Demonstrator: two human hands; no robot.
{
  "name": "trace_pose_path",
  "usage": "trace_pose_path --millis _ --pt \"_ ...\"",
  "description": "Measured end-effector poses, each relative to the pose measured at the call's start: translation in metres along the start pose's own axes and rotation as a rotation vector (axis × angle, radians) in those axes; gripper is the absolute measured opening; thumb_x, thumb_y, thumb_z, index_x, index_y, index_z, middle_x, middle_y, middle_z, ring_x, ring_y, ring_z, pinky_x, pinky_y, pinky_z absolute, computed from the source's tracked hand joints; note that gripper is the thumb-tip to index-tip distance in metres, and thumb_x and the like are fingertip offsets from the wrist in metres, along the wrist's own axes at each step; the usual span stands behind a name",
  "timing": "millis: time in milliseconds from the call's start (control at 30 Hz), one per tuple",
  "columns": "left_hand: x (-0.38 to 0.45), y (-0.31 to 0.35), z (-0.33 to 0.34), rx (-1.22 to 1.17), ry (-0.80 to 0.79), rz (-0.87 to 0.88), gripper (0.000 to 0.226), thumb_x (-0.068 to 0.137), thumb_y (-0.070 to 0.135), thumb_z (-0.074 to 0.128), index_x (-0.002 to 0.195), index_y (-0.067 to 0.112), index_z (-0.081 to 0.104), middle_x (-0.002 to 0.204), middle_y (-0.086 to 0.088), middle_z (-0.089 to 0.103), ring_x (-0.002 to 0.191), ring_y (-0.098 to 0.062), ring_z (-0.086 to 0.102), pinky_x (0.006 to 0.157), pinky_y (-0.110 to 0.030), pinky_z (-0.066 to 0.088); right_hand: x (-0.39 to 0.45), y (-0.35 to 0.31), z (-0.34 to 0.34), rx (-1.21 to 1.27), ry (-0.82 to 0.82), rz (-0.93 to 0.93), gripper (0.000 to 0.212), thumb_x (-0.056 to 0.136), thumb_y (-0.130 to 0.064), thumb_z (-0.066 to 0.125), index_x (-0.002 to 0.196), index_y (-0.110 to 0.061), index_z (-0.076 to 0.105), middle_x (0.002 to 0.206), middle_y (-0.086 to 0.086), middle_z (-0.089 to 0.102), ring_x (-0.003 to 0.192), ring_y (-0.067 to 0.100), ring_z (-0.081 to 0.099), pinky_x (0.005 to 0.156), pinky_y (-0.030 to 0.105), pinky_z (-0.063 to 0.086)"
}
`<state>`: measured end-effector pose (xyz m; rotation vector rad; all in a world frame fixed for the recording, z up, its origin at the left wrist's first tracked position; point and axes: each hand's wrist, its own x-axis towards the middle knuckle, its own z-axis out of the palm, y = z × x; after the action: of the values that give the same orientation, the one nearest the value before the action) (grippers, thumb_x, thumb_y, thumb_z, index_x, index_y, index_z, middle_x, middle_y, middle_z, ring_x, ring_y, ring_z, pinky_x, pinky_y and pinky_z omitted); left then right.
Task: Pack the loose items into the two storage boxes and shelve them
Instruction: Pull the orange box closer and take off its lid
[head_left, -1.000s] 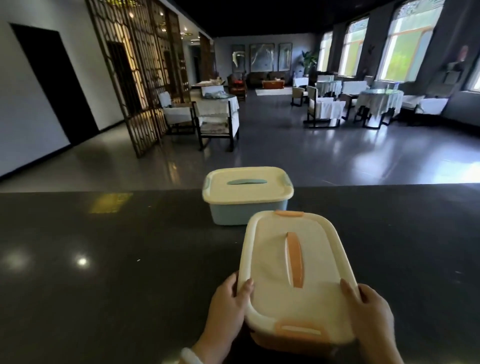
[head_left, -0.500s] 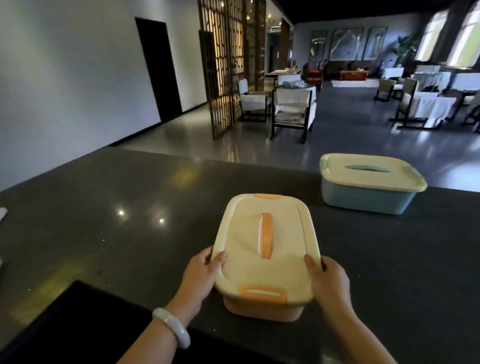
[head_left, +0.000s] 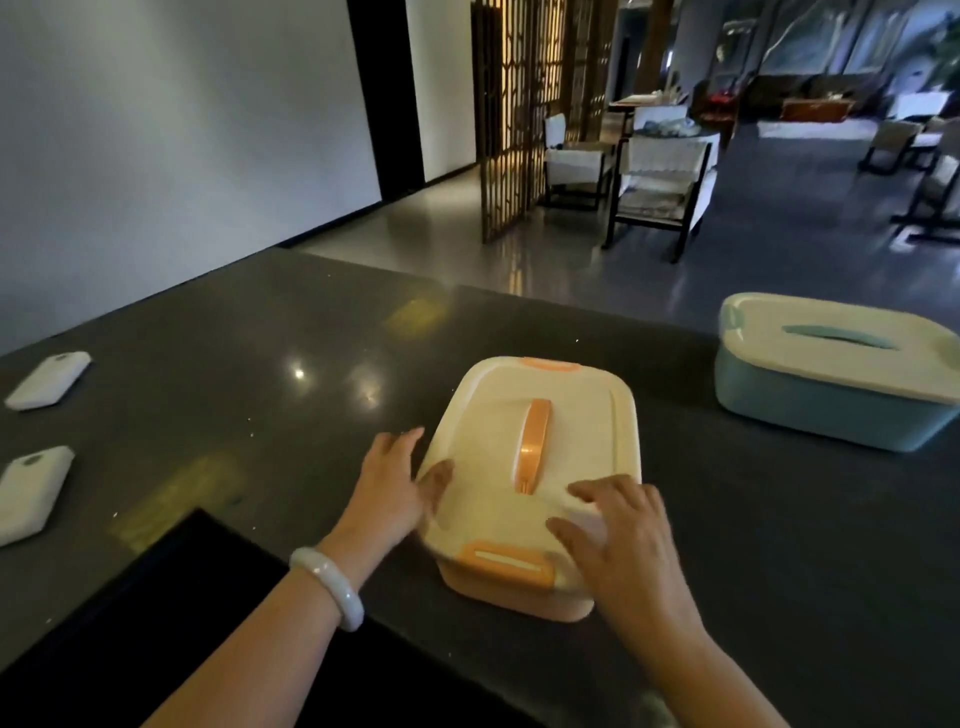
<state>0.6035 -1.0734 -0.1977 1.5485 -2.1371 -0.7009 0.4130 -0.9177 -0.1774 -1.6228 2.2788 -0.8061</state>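
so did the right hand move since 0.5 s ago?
Yes. The right hand has come off the orange box's right edge and now lies on top of its lid, fingers spread, further toward the handle.

Glossy dark stone-like counter (head_left: 260, 332) (speckled), smooth plastic boxes (head_left: 540, 467)

One head-worn wide-angle view, looking forward and down.
Camera sits above the near edge of the dark counter (head_left: 260, 332), close over both forearms; the orange box (head_left: 530, 483) lies just below centre. View faces across the counter into a dim lounge, angled leftward toward the white wall (head_left: 156, 130). Edges bend with lens distortion.
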Motion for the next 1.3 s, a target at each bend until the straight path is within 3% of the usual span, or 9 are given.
trace_pose_path --millis 67,167,300,433,633,800,1067,1200,1300 --pt "0.007 0.007 0.002 0.091 -0.003 0.116 0.069 0.093 0.050 0.051 0.151 0.017 0.029 0.150 -0.005 0.028 0.140 -0.023 0.028 0.116 -0.039 0.026 -0.002 -0.010 0.012 -0.013 -0.165 -0.199 0.047 0.082 -0.059 0.046 0.120 -0.034 0.059 0.121 -0.016 0.046 0.116 0.003 0.035 0.104 0.018 0.032" --pt "0.015 0.018 0.012 0.261 -0.142 0.175 0.069 0.098 0.055 0.034 0.155 0.024 0.011 0.162 0.001 0.000 0.149 -0.021 0.003 0.120 -0.041 0.011 -0.005 -0.020 0.017 0.075 -0.204 -0.206 0.043 0.082 -0.051 0.061 0.120 -0.031 0.063 0.108 -0.022 0.040 0.105 -0.004 0.035 0.086 -0.002 0.028" --pt "0.017 0.022 0.019 0.249 -0.266 0.149 0.068 0.098 0.059 0.024 0.155 0.031 -0.001 0.160 0.010 -0.020 0.149 -0.017 0.004 0.120 -0.041 0.014 -0.004 -0.021 0.015 0.145 -0.250 -0.142 0.031 0.079 -0.042 0.070 0.108 -0.029 0.069 0.102 -0.019 0.048 0.101 -0.003 0.045 0.084 0.005 0.039" --pt "0.016 0.022 0.016 0.198 -0.291 0.173 0.068 0.098 0.059 0.026 0.154 0.032 -0.003 0.159 0.012 -0.023 0.148 -0.020 0.013 0.116 -0.040 0.021 -0.006 -0.032 0.016 0.106 -0.250 -0.049 0.020 0.081 -0.038 0.070 0.097 -0.034 0.058 0.099 -0.018 0.047 0.095 -0.002 0.045 0.082 0.014 0.041" --pt "0.020 0.017 0.017 0.146 -0.308 0.242 0.069 0.097 0.059 0.030 0.155 0.030 0.002 0.159 0.013 -0.020 0.146 -0.022 0.020 0.114 -0.040 0.026 -0.017 -0.050 0.023 -0.002 -0.288 -0.018 0.022 0.086 -0.030 0.064 0.083 -0.038 0.044 0.094 -0.020 0.044 0.090 -0.004 0.041 0.078 0.016 0.037" --pt "0.021 0.014 0.018 0.126 -0.307 0.253 0.070 0.097 0.058 0.031 0.155 0.030 0.002 0.160 0.011 -0.019 0.144 -0.024 0.024 0.112 -0.041 0.030 -0.030 -0.055 0.029 0.055 -0.175 0.038 0.023 0.081 -0.024 0.071 0.083 -0.036 0.050 0.090 -0.016 0.050 0.084 -0.001 0.047 0.071 0.015 0.041" --pt "0.021 0.014 0.016 0.115 -0.322 0.292 0.070 0.098 0.057 0.031 0.154 0.029 0.002 0.160 0.007 -0.016 0.140 -0.028 0.028 0.108 -0.041 0.034 -0.026 -0.055 0.026 0.158 -0.161 0.110 0.031 0.071 -0.026 0.081 0.086 -0.035 0.056 0.089 -0.011 0.053 0.081 0.006 0.053 0.075 0.022 0.050" --pt "0.028 0.016 0.016 0.282 -0.369 0.303 0.070 0.097 0.059 0.026 0.153 0.028 -0.002 0.160 0.001 -0.016 0.147 -0.034 0.006 0.115 -0.052 0.019 -0.017 -0.049 0.022 0.298 -0.077 0.184 0.026 0.073 -0.025 0.080 0.089 -0.032 0.061 0.091 -0.008 0.059 0.082 0.008 0.058 0.074 0.019 0.051" --pt "0.040 0.023 0.012 0.355 -0.315 0.364 0.071 0.098 0.058 0.026 0.154 0.021 0.006 0.161 -0.002 -0.011 0.148 -0.030 -0.011 0.118 -0.053 0.003 0.000 -0.036 0.017 0.228 0.004 0.216 0.020 0.079 -0.031 0.074 0.091 -0.036 0.059 0.096 -0.014 0.058 0.085 0.002 0.058 0.070 0.015 0.049"
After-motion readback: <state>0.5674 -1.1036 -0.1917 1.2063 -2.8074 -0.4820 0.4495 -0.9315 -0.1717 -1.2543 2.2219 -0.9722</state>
